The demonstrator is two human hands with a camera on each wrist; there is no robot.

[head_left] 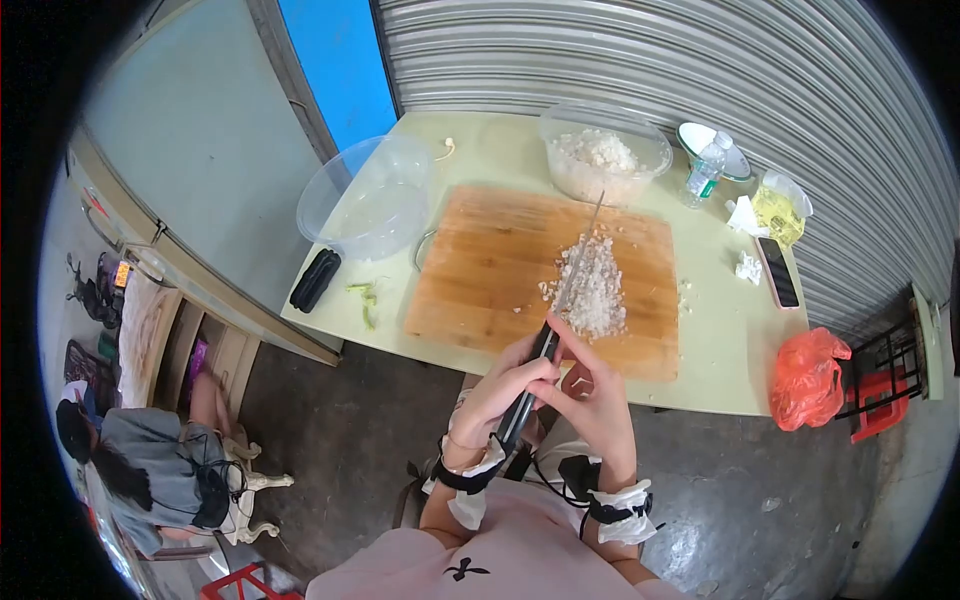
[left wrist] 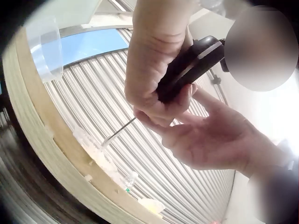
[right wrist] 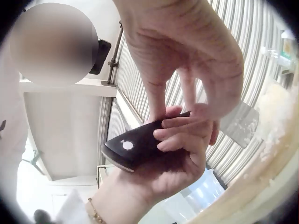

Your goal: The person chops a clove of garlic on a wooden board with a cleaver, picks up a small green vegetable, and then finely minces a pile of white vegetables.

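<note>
My left hand (head_left: 500,390) grips the black handle of a kitchen knife (head_left: 519,416), its fingers wrapped round it in the right wrist view. From the other side my right hand (head_left: 598,405) meets the knife, index fingertip near the front of the handle and thumb by the left fingers. The broad blade (right wrist: 240,125) points away from my body, over a pile of finely chopped white food (head_left: 597,295). That pile lies on the right half of a wooden cutting board (head_left: 490,265).
At the board's far edge stands a clear tub (head_left: 655,160) of chopped white food; an empty clear basin (head_left: 330,205) is at left. A bottle (head_left: 708,170), phone (head_left: 778,272) and red bag (head_left: 808,378) line the right side. Another person (head_left: 150,465) sits at far left.
</note>
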